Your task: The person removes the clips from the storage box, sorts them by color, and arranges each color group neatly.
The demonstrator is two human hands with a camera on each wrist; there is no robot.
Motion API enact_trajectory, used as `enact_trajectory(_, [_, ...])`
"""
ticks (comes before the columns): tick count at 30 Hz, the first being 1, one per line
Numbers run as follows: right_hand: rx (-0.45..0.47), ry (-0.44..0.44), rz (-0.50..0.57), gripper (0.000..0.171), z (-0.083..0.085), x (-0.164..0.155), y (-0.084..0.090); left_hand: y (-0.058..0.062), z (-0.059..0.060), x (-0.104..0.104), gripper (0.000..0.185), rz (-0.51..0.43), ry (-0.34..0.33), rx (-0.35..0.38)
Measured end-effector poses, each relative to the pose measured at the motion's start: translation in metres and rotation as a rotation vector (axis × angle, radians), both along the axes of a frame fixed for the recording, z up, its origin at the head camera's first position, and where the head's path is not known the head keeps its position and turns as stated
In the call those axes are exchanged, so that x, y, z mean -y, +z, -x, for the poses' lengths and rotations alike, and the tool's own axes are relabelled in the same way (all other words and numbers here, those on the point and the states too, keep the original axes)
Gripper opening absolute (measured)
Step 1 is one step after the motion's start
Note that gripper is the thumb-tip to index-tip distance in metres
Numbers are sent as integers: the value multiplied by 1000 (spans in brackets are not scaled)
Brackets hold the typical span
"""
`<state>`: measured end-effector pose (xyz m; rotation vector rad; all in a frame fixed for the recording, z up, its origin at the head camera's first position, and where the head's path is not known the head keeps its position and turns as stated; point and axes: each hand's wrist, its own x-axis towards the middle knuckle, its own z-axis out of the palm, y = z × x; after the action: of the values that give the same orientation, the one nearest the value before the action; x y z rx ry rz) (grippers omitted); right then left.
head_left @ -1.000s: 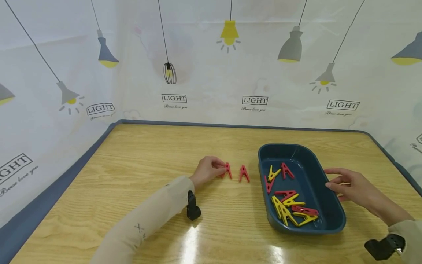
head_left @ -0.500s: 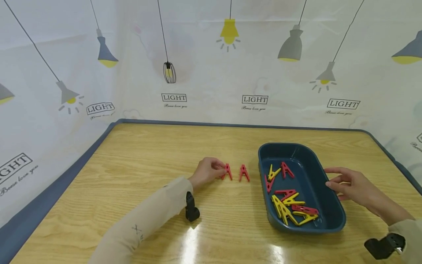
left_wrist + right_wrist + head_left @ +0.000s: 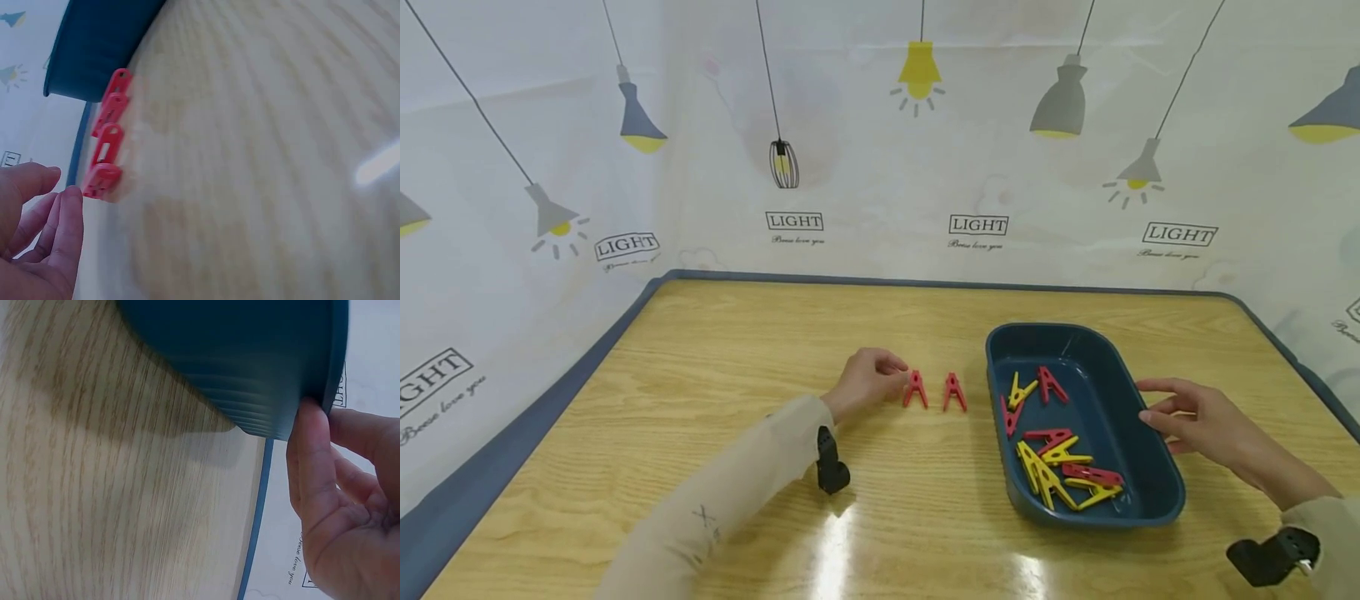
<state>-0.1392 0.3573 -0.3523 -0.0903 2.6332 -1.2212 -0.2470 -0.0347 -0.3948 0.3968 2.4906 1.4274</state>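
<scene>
Two red clothespins stand side by side on the table left of the basin: the nearer one to my left hand [image 3: 916, 390] and another [image 3: 953, 392]. My left hand [image 3: 867, 382] is just left of the first clothespin, thumb and fingers parted with nothing between them. In the left wrist view, the fingertips [image 3: 73, 191] lie close beside that clothespin [image 3: 103, 161]. My right hand [image 3: 1210, 425] pinches the right rim of a dark blue basin [image 3: 1172, 500], thumb over the rim and fingers against the outer wall [image 3: 250, 375]. Several red and yellow clothespins [image 3: 1048, 479] lie loose inside the basin.
The light wood table [image 3: 737, 333] has a blue-grey edge strip [image 3: 850, 282] along its back. Behind it hangs a white backdrop [image 3: 865, 125] printed with lamps. A black wrist camera [image 3: 831, 467] sits on the left sleeve.
My left hand has let go of the nearer red clothespin and drawn slightly left and back from it; the clothespin stays standing. The right hand has kept its hold on the basin.
</scene>
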Motion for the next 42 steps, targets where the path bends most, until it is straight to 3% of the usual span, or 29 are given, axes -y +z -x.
enact_trajectory(4, [-4, 1, 5, 58, -1, -1, 0, 12, 5, -2, 18, -43, -17, 7])
enact_trajectory(10, [-1, -1, 1, 59, -1, 0, 0, 29, 4, -12, 23, -57, -147, -4])
enact_trajectory(15, [-4, -3, 1, 60, 0, 0, 1, 43, -4, -33, 21, -25, -268, -71])
enact_trajectory(20, [-10, 0, 2, 60, 0, 0, 1, 55, -20, -59, 17, -20, -394, -157])
enact_trajectory(24, [-17, 3, -2, 59, 0, -1, 0, 61, -31, -78, 16, -18, -495, -176])
enact_trajectory(30, [-16, 8, 4, 58, 0, -2, -1, 69, -40, -103, 17, 89, -638, -189])
enact_trajectory(35, [-13, 6, -3, 57, 0, -1, 0, 74, -40, -125, 22, 133, -738, -166])
enact_trajectory(42, [-13, 4, 4, 57, 0, 0, 0, 68, -33, -148, 34, 272, -824, -105])
